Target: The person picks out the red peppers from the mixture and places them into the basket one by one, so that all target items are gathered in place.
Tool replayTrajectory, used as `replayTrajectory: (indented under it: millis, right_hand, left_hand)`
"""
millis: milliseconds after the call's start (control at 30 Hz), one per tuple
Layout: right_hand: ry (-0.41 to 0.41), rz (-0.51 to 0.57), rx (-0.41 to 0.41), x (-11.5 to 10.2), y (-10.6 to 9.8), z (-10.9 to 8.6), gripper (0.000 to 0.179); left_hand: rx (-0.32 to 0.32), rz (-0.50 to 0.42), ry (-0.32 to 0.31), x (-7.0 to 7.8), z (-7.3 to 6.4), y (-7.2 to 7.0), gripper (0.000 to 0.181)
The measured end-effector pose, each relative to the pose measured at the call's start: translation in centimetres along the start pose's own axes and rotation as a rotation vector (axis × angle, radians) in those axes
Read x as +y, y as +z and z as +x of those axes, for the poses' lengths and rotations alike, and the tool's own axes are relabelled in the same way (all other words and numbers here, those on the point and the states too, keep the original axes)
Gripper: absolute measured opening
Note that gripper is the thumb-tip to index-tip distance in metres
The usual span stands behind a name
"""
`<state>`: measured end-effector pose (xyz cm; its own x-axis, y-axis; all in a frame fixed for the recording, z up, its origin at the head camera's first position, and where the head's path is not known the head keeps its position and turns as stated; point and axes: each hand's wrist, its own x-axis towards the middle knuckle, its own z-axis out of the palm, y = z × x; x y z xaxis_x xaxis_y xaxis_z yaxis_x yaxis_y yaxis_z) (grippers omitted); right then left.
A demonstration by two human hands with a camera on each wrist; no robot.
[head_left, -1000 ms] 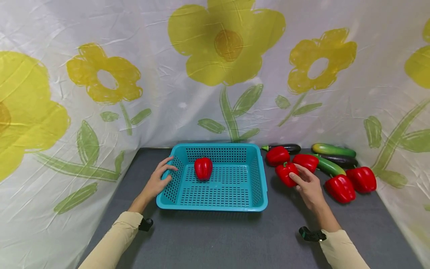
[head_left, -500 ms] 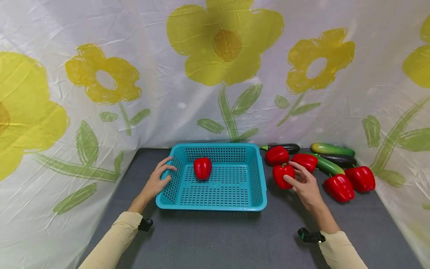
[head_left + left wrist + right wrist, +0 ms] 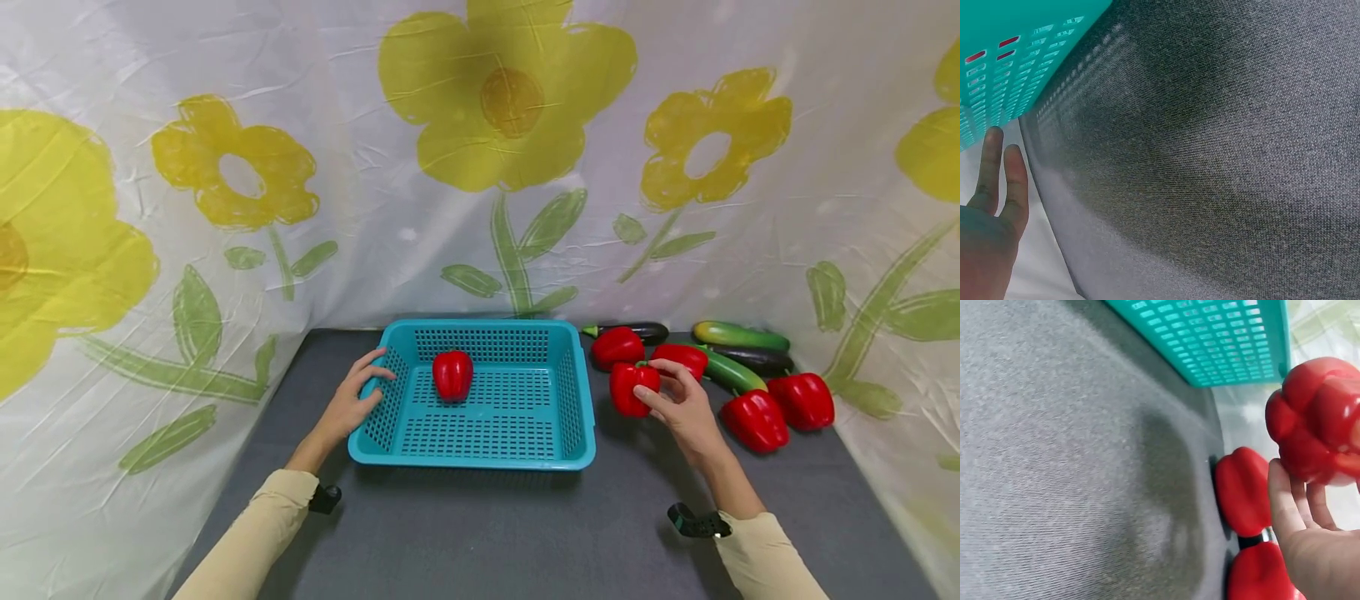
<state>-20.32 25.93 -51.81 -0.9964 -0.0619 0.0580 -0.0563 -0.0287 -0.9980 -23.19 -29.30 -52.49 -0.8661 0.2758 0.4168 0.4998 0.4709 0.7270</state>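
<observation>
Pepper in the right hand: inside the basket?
No, the right hand holds that pepper outside, to the right of the basket.

At the right edge, the right hand [image 3: 1313, 547] holds a glossy, lobed red pepper [image 3: 1316, 425] above the grey worktop [image 3: 1054, 456], its fingers [image 3: 1285, 503] beneath the fruit. The frame cuts off part of both. Just left of the hand, 2 more red peppers [image 3: 1244, 490] lie near each other. At the top, a teal basket [image 3: 1207, 337] shows rows of slots; a soft shadow darkens the cloth-textured surface.
</observation>
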Motion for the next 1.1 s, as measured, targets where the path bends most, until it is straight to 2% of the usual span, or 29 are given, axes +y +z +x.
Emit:
replayTrajectory:
  millis: [133, 233, 467, 700, 800, 967, 1100]
  right_hand:
    - [0.035, 0.007, -0.004, -1.2, 0.6, -0.1, 0.055]
    - [0.030, 0.030, -0.026, -1.6, 0.9, 0.0, 0.055]
    - [0.032, 0.112, -0.057, -2.1, 1.9, 0.3, 0.058]
    - [0.022, 0.198, -0.048, -2.5, 2.5, 0.5, 0.052]
    - [0.003, 0.161, -0.046, -2.7, 2.7, 0.7, 0.051]
    - [-0.019, 0.010, -0.001, -3.5, 3.2, 1.3, 0.053]
    - [-0.032, 0.006, -0.006, -4.3, 4.1, 1.8, 0.053]
  left_hand:
    - [0.000, -0.004, -0.002, 0.2, 0.0, 0.0, 0.031]
    - [-0.006, -0.003, -0.009, 0.7, 0.0, -0.1, 0.031]
    - [-0.006, 0.004, -0.021, 0.8, -0.1, -0.1, 0.031]
    - [-0.015, -0.015, -0.018, 3.8, 0.2, -0.5, 0.028]
    - [-0.022, -0.008, -0.027, 4.6, 0.2, -0.6, 0.028]
    - [-0.015, -0.013, -0.021, 4.6, 0.2, -0.6, 0.028]
    - [-0.006, -0.022, -0.011, 4.5, 0.2, -0.5, 0.028]
